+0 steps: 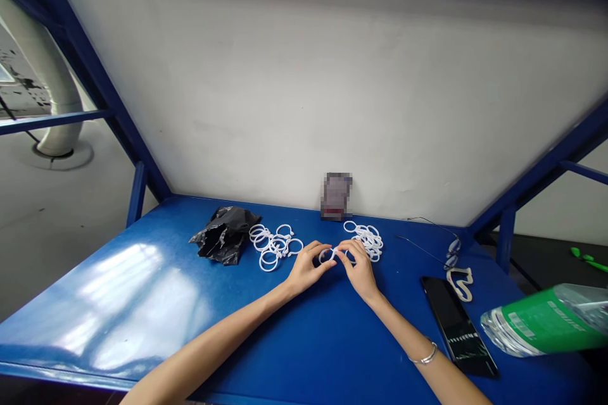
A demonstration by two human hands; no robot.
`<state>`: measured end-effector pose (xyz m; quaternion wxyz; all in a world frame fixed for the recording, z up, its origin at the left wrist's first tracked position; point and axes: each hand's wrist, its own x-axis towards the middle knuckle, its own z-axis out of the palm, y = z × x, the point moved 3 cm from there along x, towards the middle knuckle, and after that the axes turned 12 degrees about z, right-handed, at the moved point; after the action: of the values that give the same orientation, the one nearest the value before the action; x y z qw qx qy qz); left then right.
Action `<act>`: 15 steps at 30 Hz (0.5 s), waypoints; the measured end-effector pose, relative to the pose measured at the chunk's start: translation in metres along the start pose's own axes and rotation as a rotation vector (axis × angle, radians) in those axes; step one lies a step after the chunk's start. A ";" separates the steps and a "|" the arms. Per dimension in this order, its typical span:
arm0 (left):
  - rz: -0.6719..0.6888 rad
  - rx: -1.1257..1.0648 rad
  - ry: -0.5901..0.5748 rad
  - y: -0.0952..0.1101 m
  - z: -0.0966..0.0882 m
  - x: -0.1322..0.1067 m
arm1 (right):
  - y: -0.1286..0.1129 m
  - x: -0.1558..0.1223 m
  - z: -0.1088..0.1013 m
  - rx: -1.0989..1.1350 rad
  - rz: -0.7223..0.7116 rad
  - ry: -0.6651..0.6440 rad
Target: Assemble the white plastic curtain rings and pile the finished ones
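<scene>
Close together over the blue table, my left hand (pixel 308 267) and my right hand (pixel 360 269) each have thumb and fingers pinched. A thin white curtain ring (pixel 321 255) is in the left fingers. Another white curtain ring (pixel 353 260) is held in the right fingers, and the two rings meet between my fingertips. Whether they are linked I cannot tell. Left of my hands lies a loose pile of white curtain rings (pixel 277 245). Just behind my right hand is a second, tighter pile of curtain rings (pixel 373 240).
A crumpled black plastic bag (pixel 227 234) lies at the left. A blurred-out upright item (pixel 336 196) leans on the white back panel (pixel 304 95). To the right are eyeglasses (pixel 453 253), a pale hair claw (pixel 460 283), a black phone (pixel 458 326) and a green-labelled bottle (pixel 546 321).
</scene>
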<state>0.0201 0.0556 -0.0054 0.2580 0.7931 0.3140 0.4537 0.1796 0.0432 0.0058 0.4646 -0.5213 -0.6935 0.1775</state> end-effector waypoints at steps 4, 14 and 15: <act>-0.075 -0.178 0.017 -0.001 0.000 0.001 | 0.003 0.000 0.002 0.109 0.073 -0.017; -0.309 -0.764 -0.045 -0.005 0.008 0.000 | 0.011 0.000 0.007 0.361 0.226 -0.123; -0.329 -0.797 -0.033 -0.006 0.008 0.000 | 0.012 0.000 0.008 0.375 0.234 -0.128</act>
<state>0.0256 0.0585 -0.0126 0.6182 0.5777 0.2324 0.4797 0.1796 0.0501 -0.0068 0.4846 -0.4904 -0.6114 0.3884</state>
